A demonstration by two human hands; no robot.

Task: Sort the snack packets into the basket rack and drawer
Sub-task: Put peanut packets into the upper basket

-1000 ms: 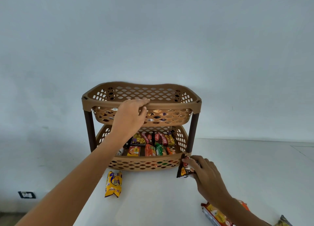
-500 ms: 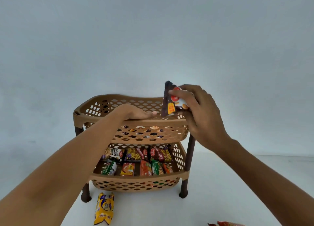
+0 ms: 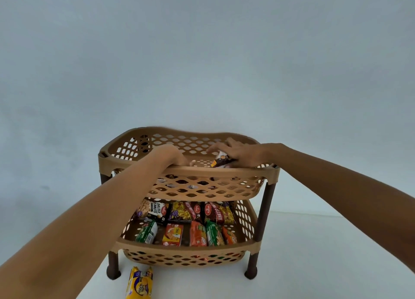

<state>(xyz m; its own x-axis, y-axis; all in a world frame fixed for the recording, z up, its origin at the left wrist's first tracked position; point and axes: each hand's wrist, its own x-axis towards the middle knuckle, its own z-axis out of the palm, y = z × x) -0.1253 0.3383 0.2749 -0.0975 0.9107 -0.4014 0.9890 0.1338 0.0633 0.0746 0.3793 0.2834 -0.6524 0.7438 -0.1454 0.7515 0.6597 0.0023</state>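
The right grip [image 3: 238,154] lies low inside the upper basket [image 3: 247,173], palm down on a dark brown packet [image 3: 221,162], with its fingers stretched toward the left grip. I cannot tell from here whether the thumb pinches the packet or the hand merely presses it flat. The packet pokes out from under the palm on its near side. Its long axis slants down toward the front rim, which hides its lower end. So the packet sits directly beneath the grip and inside the basket wall. To my eye the placing is nearly done, and what remains is a let-go and a lift straight up, clear of the rim.

Just to the left, the left grip [image 3: 171,156] hooks over that same front rim with its fingers curled inward, and seems to be steadying the rack.

Below both grips, the lower basket [image 3: 202,251] holds two rows of packets, with a salted peanuts packet [image 3: 158,211] at the back left. Lower again, under the left forearm, a yellow packet [image 3: 139,284] lies on the white desk [image 3: 314,253] outside the rack, its long axis pointing toward me. The left grip is the nearer one to it. I see no drawer.
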